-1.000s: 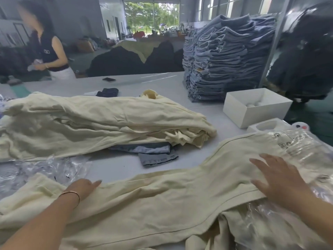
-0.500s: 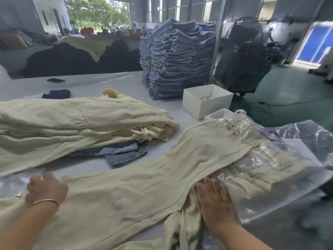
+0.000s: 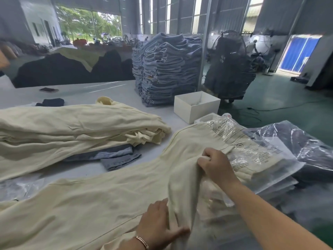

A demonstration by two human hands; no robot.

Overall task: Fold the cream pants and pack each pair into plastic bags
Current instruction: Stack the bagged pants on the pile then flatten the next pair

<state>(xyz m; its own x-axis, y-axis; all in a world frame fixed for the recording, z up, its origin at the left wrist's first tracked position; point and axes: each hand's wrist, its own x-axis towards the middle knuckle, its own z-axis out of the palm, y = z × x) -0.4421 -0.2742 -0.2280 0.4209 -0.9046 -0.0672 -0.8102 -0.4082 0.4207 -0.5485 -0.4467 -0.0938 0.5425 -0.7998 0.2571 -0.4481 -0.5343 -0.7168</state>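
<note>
Moved in from lower left, left hand (image 3: 158, 225) now pinching cream pants (image 3: 108, 193) fold. Right hand (image 3: 216, 164) curled, gripping bunched fabric beside plastic bag (image 3: 252, 150), centre right

Two hands, left (image 3: 158, 224) and right (image 3: 216, 165), one spread pair of cream pants (image 3: 108, 195), one cream heap (image 3: 72, 127), one denim stack (image 3: 167, 69), one white box (image 3: 196, 107), one phone (image 3: 49, 90) and one bracelet (image 3: 142, 241).

pants (image 3: 108, 192) front on table (image 3: 93, 94) | pants pile (image 3: 72, 127) behind | box (image 3: 196, 107) right
</note>
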